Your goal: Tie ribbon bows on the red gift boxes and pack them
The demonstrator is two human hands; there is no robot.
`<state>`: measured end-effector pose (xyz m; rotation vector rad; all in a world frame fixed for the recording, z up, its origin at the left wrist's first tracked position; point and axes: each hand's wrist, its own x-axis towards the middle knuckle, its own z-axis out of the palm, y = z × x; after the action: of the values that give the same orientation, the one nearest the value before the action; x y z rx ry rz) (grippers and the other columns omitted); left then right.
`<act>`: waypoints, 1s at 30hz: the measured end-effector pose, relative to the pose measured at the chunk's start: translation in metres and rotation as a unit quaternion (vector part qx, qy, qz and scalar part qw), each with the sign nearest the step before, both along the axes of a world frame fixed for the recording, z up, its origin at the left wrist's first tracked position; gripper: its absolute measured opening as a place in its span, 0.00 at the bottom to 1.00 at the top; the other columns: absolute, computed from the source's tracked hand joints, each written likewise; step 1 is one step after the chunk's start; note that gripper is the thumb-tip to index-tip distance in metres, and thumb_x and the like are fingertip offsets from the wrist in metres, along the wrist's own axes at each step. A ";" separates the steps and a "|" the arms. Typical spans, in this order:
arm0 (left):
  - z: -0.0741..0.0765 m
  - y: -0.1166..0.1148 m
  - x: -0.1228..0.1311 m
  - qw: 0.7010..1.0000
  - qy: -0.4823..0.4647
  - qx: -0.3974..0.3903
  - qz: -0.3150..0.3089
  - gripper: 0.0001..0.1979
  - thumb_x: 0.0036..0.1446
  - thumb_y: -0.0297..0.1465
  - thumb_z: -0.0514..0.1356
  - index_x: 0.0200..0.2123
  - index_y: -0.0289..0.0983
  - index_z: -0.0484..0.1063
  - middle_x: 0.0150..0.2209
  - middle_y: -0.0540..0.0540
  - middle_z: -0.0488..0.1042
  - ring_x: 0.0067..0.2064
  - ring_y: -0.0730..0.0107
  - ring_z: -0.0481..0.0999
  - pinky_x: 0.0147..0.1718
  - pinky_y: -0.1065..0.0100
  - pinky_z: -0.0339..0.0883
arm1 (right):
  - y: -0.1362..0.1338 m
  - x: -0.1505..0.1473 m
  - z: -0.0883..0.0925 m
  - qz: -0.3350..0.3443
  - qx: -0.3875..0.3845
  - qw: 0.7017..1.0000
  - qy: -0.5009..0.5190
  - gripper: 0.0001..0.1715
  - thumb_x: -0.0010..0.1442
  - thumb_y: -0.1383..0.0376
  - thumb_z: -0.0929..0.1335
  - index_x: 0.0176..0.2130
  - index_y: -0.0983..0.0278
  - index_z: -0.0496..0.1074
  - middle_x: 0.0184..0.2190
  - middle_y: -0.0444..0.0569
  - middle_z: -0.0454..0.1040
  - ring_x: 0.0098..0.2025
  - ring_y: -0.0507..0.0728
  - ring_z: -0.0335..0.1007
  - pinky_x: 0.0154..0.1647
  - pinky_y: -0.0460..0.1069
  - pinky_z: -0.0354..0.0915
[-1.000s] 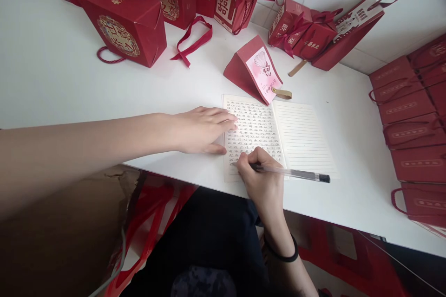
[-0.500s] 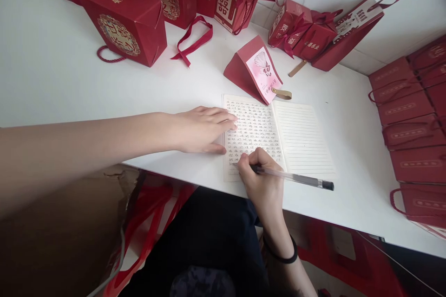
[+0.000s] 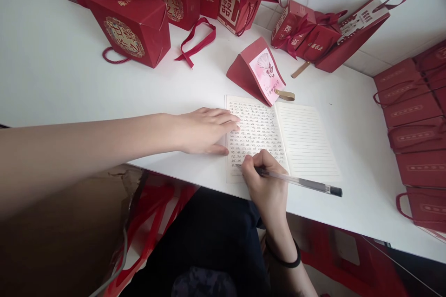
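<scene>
An open lined notebook (image 3: 308,144) lies on the white table (image 3: 139,88). Its left page is filled with rows of handwritten numbers; the right page shows bare lines. My right hand (image 3: 268,181) grips a pen (image 3: 306,184) with a clear barrel and black cap end, its tip at a low row of the left page. Flat on the table, my left hand (image 3: 205,131) rests with fingers stretched over the left page's edge. Just above the notebook stands a red folded triangular box (image 3: 249,67) with a pink picture panel and a tan strap, touching or overlapping the notebook's top edge.
A red gift box (image 3: 130,28) with rope handles stands at the back left, near a loose red ribbon (image 3: 197,41). More red boxes (image 3: 306,32) stand against the tiled wall. Stacked red boxes (image 3: 414,134) line the right side. The table's front edge runs below my hands.
My right hand and the pen have shifted slightly right along the row, the pen tilting a little. My left hand stays in place on the page. The whole view has moved slightly.
</scene>
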<state>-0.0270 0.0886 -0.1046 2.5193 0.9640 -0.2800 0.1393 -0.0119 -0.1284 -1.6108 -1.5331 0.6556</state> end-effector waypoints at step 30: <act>0.002 0.000 0.000 1.000 -0.001 -0.013 -0.005 0.31 0.59 0.44 0.50 0.63 0.40 0.51 0.67 0.46 0.45 0.67 0.58 0.41 0.62 0.57 0.39 | -0.009 0.018 0.007 -0.086 0.153 0.955 0.237 0.15 0.58 0.70 0.65 0.23 0.62 0.58 0.12 0.36 0.55 0.13 0.47 0.50 0.13 0.43 0.49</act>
<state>-0.0272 0.0889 -0.1023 2.5015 0.9409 -0.2919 0.1575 -0.0209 -0.1212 -1.2239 -1.0668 0.6177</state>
